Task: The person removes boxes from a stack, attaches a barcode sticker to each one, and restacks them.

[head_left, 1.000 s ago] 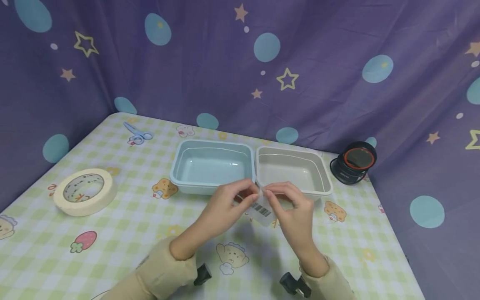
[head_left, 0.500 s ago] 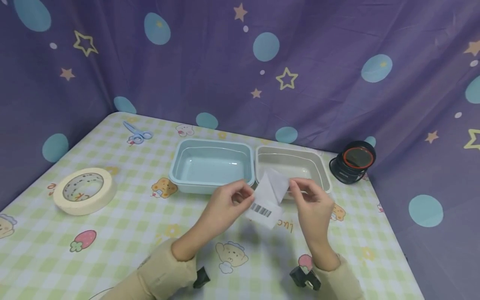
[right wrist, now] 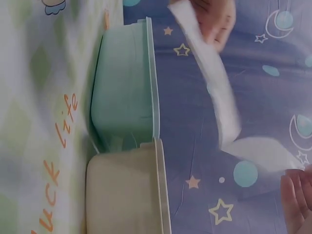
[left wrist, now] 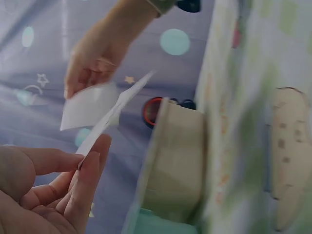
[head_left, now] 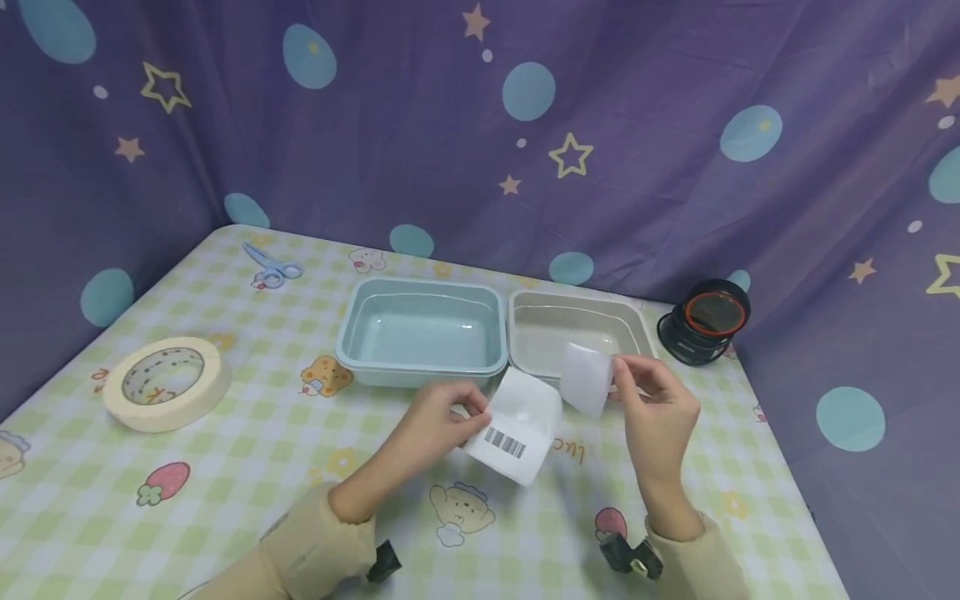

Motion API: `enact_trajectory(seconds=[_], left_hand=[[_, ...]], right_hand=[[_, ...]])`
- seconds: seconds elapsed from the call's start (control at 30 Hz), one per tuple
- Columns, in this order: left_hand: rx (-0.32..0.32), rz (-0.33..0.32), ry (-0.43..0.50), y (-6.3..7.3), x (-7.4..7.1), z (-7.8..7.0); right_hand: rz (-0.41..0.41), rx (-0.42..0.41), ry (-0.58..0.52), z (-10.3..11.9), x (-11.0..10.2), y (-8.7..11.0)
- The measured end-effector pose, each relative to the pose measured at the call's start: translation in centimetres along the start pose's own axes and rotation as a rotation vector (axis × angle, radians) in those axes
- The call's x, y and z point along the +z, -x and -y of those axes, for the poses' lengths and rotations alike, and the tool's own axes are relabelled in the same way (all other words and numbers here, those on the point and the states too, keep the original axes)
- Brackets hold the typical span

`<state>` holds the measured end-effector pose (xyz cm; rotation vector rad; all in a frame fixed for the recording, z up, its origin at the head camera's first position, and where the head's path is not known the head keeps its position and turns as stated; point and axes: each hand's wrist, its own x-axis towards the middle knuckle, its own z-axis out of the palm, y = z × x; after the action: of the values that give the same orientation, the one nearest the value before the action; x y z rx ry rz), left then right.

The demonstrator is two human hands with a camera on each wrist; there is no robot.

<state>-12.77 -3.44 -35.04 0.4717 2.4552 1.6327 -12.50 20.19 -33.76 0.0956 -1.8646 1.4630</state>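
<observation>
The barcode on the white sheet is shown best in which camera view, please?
The head view, since the barcode faces the camera there, on the white sheet pinched by the left hand. The left wrist view shows that sheet nearly edge-on, the right wrist view shows it blurred; neither shows the barcode.

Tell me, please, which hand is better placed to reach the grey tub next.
Probably the right hand: it is nearer the grey tub, pinching the white flap, while the left hand, pinching the barcoded paper, sits before the light-blue tub.
</observation>
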Motion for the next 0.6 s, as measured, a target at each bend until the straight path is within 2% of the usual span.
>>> enact_trajectory(seconds=[0.13,0.27,0.43,0.6], left_hand=[[-0.038,0.04,-0.014,-0.1,0.5,1.4],[-0.058,0.107,-0.05,-0.1,1.1,2.5],[-0.099,0.195,-0.101,0.1,1.9,3.4],[-0.133,0.248,-0.097,0.1,2.2,4.2]], right_hand=[[0.0,0.018,0.001,-0.1,-0.2,-0.1],[0.003,0.037,0.003,-0.1,-0.3,-0.1],[0.009,0.059,0.001,-0.2,-0.2,0.1],[0.023,0.07,0.015,-0.4,-0.2,0.3]])
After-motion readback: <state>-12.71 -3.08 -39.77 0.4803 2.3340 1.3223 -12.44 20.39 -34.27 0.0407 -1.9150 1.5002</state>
